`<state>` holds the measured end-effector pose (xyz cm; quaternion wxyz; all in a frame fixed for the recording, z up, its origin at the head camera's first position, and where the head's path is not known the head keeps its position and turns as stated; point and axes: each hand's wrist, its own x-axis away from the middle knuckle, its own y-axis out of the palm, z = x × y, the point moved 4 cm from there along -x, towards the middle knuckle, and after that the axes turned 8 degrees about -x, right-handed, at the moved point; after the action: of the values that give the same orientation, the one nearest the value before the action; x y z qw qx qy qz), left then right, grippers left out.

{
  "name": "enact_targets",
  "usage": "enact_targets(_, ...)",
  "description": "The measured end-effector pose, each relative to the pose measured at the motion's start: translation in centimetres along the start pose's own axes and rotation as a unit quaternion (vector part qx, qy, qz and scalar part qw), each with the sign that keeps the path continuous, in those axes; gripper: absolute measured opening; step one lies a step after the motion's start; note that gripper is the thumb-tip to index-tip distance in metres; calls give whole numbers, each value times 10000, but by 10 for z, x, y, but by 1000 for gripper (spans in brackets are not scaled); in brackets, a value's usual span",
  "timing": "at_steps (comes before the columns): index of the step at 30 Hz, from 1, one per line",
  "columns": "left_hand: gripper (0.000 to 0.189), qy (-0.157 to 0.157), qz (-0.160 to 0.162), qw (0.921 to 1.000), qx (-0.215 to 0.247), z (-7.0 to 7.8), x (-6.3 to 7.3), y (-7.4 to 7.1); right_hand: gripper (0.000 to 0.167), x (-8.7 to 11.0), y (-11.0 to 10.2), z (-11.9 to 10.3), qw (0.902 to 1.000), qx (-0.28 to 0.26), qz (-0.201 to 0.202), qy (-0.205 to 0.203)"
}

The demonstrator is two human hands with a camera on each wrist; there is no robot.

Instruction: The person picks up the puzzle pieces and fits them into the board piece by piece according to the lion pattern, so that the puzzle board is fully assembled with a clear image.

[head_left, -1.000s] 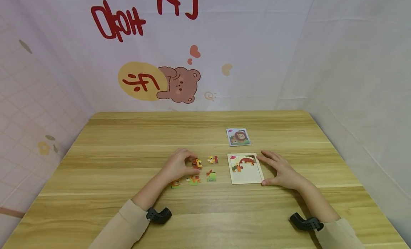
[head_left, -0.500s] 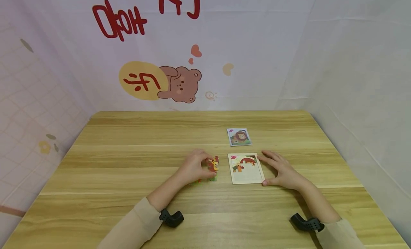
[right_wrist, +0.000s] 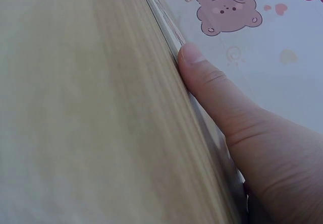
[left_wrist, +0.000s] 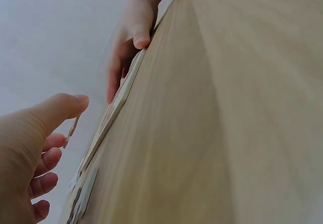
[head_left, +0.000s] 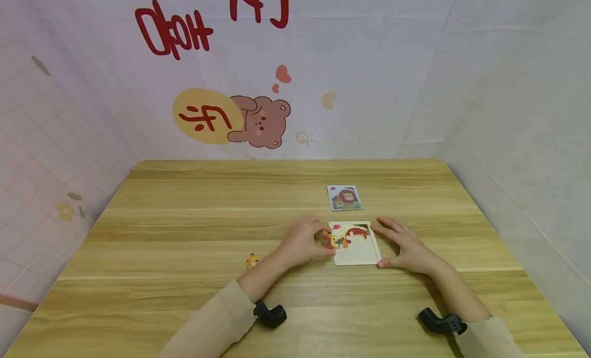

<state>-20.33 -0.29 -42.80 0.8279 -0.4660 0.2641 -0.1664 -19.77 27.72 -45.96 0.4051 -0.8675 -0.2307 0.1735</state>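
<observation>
My left hand pinches a lion jigsaw piece between thumb and fingers, over the left edge of the square puzzle tray. In the left wrist view that thin piece is seen edge-on, raised above the tray. A few fitted pieces fill the tray's upper part; its lower part is bare. My right hand holds the tray's right side, thumb at the near corner and fingers at the far one. The right wrist view shows its thumb against the tray's edge.
A loose piece lies left of my left forearm; other loose pieces are mostly hidden under that hand and arm. Behind the tray lies a picture card with lions. A printed cloth hangs at the wooden table's back.
My left hand has carried the lion piece rightward, from among the loose pieces to the tray's left edge. The right hand and tray have stayed in place.
</observation>
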Motion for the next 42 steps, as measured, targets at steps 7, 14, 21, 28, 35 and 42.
enact_targets(7,49,2,-61,9995,-303,16,-12,13,92,0,0,1,10000,36,30,-44)
enact_targets(14,49,-125,-145,9986,-486,25,-22,21,91,0,0,0,9999,-4,51,-114)
enact_targets(21,51,-206,-256,9967,-737,30,-29,28,91,0,-1,1,9999,29,56,-137)
enact_targets(28,50,-352,-437,9950,-827,32,-36,38,91,1,-1,1,9999,-16,50,-94)
enact_targets(35,52,-518,-640,9925,-907,32,-39,43,91,1,-2,2,10000,28,44,-62)
enact_targets(42,54,-586,-686,9919,-897,31,-39,44,91,1,-2,1,10000,12,30,-47)
